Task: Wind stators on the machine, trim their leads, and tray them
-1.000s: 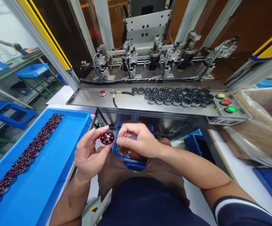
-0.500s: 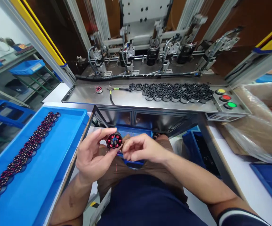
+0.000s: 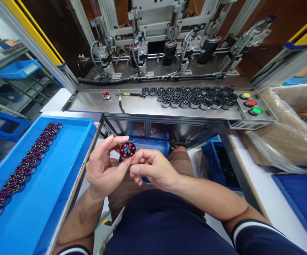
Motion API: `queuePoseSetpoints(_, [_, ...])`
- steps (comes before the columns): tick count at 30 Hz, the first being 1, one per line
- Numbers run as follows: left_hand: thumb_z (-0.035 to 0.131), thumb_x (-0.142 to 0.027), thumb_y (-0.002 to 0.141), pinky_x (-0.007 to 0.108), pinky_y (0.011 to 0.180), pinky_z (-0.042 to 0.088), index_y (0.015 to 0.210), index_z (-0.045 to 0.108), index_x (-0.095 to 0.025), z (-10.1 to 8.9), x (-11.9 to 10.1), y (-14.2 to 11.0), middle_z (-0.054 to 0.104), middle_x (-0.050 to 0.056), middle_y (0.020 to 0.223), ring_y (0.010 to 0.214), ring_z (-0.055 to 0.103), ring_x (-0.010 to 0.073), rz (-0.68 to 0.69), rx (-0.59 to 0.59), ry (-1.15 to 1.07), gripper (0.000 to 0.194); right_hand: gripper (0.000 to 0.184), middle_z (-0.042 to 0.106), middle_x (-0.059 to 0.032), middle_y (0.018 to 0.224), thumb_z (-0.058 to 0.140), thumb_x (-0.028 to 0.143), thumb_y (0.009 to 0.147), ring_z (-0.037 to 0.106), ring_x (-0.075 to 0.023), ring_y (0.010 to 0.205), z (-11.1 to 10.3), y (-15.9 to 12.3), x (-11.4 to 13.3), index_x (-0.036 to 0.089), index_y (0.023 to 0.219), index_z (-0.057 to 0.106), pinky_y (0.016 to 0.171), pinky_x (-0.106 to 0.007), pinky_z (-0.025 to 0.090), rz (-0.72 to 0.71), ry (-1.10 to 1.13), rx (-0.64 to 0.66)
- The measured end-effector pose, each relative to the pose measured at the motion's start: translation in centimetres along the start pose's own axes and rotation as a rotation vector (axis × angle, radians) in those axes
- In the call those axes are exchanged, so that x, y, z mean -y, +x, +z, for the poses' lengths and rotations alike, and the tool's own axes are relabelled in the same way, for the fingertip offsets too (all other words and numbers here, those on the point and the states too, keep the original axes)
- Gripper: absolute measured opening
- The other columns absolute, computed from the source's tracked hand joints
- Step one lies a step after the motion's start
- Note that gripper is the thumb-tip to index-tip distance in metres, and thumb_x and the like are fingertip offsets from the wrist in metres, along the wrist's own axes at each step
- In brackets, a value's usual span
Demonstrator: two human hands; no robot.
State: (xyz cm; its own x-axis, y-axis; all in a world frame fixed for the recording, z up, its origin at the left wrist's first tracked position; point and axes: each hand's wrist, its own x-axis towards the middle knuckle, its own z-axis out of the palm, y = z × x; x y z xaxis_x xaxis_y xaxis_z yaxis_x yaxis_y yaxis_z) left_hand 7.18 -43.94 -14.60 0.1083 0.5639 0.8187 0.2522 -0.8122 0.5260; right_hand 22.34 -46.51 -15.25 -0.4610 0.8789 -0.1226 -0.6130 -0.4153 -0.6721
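Observation:
My left hand (image 3: 104,166) is closed on a small round wound stator (image 3: 127,149) with red copper coils, held above my lap. Right beside it, my right hand (image 3: 152,168) has its fingers pinched at the stator's lower right edge, where a thin wire end seems to be. To my left, a blue tray (image 3: 52,177) carries a long row of wound stators (image 3: 21,170). One more wound stator (image 3: 106,95) lies on the steel shelf (image 3: 143,108) ahead, next to pliers (image 3: 124,98).
Several bare black stator cores (image 3: 190,96) are grouped on the shelf, with yellow, red and green buttons (image 3: 249,102) at its right end. The winding machine (image 3: 166,46) stands behind. A plastic-lined box (image 3: 288,131) is at the right, blue bins (image 3: 219,159) below.
Both hands brought the stator a little closer to me. My right hand went from beside the stator to pinching at its lower edge. The camera tilted down slightly.

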Motion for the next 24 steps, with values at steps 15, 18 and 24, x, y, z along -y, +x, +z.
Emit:
queuePoseSetpoints(15, [0.073, -0.01, 0.085, 0.025, 0.085, 0.062, 0.141, 0.049, -0.028, -0.7, -0.5, 0.2, 0.074, 0.011, 0.122, 0.107, 0.073, 0.0187, -0.379, 0.144, -0.341, 0.064, 0.041, 0.067, 0.0029, 0.058, 0.089, 0.046, 0.065, 0.058, -0.0069, 0.046, -2.4, 0.3, 5.0, 0.013, 0.075, 0.067, 0.045, -0.018, 0.047, 0.012, -0.4, 0.083])
queuePoseSetpoints(18, [0.067, -0.006, 0.087, 0.027, 0.091, 0.06, 0.143, 0.046, -0.029, -0.8, -1.0, 0.0, 0.071, 0.011, 0.127, 0.115, 0.07, 0.0189, -0.395, 0.224, -0.382, 0.064, 0.045, 0.063, 0.0046, 0.055, 0.085, 0.054, 0.068, 0.055, -0.006, 0.045, -1.7, 0.6, 5.8, 0.014, 0.071, 0.063, 0.046, -0.018, 0.044, -0.039, -0.457, 0.045])
queuePoseSetpoints(24, [0.079, -0.013, 0.079, 0.025, 0.08, 0.061, 0.139, 0.049, -0.03, -0.3, -1.1, -0.5, 0.069, 0.009, 0.122, 0.096, 0.072, 0.0159, -0.492, 0.13, -0.335, 0.069, 0.041, 0.06, 0.0049, 0.051, 0.08, 0.05, 0.072, 0.05, -0.0062, 0.043, -0.5, 1.3, 4.8, 0.016, 0.064, 0.059, 0.045, -0.019, 0.039, -0.035, -0.398, 0.074])
